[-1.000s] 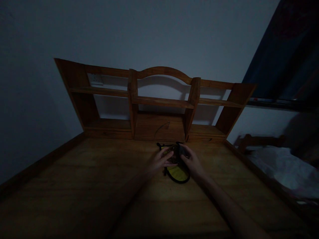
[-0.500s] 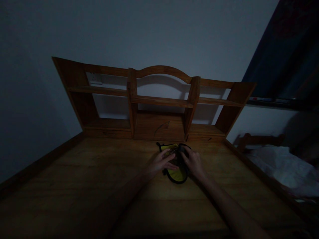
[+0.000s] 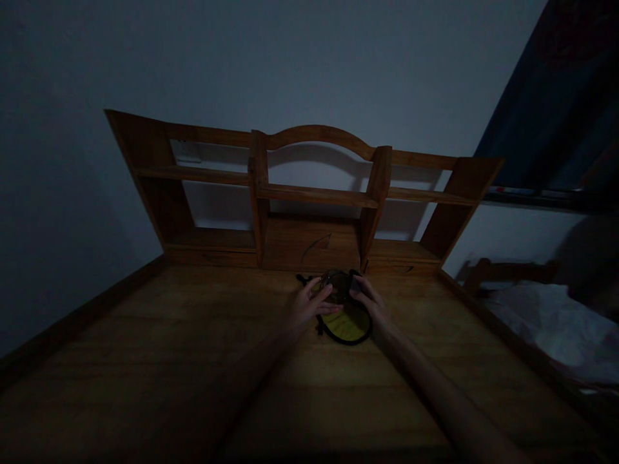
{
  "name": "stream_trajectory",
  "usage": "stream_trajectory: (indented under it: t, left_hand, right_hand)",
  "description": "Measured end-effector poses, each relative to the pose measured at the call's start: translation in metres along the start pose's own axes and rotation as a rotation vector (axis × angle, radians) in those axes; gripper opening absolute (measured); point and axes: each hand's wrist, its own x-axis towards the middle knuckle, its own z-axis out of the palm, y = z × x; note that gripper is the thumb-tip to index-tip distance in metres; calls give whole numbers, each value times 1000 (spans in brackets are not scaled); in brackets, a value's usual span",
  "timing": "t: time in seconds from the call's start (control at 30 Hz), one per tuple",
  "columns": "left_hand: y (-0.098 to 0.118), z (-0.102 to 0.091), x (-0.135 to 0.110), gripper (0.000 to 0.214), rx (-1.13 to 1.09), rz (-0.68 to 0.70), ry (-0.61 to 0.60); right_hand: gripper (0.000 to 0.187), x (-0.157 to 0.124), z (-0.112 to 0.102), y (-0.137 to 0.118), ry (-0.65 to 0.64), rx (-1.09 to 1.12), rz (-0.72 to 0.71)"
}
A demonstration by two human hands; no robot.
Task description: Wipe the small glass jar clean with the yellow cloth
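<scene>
On the desk, between my hands, lies an unfolded yellow case (image 3: 347, 325) with black edging, its lining facing up. A dark, slightly shiny rounded thing (image 3: 337, 283) rests in its upper part; the dim light hides its kind. My left hand (image 3: 308, 306) curls round the left side of this thing, thumb above and fingers below. From the right, my right hand (image 3: 373, 303) pinches the black upper right edge of the case, close to the dark thing. Parts of both things are hidden behind my fingers.
A wooden shelf unit (image 3: 316, 193) stands along the back of the wooden desk (image 3: 217, 335), against the wall. Raised wooden edges border the desk left and right. Beyond the right side are a chair back (image 3: 512, 270), pale cloth (image 3: 551, 322) and a dark curtain (image 3: 532, 109).
The case has shifted slightly, and its yellow lower part shows wider. More of the dark rounded thing is visible between my hands. My right hand has turned a little, its fingers now at the edge.
</scene>
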Motion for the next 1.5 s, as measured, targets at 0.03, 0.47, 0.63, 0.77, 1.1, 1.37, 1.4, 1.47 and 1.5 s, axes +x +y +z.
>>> stream_trajectory:
  t: [0.03,0.47,0.63,0.77,1.1,1.37,1.4,1.47,1.5]
  left_hand:
    - [-1,0,0,54,5,5,-8]
    - [-12,7,-3,67,30,-87,-45]
    - [-9,8,-4,67,53,-80,-29]
    - [-14,9,-5,68,97,-74,-51]
    - [-25,6,-8,56,177,37,-229]
    - [-24,18,-6,51,305,-47,6]
    - [-26,18,-4,51,332,-48,26]
    - [-27,17,-1,53,376,-66,24]
    - [-26,16,0,55,384,-80,1]
  right_hand:
    - [44,0,-1,1,6,-21,-9]
    - [47,2,-1,-12,-8,142,61]
    - [62,-1,0,-11,-83,23,-28]
    - [69,3,-5,7,-84,-113,-104]
    - [48,-3,-9,22,-55,-670,-339]
    - [55,-12,3,-2,-141,-655,-344]
    - [54,-13,3,-3,-137,-671,-342]
    - [54,-13,3,-6,-157,-715,-342]
    - [56,-12,3,-8,-171,-741,-356]
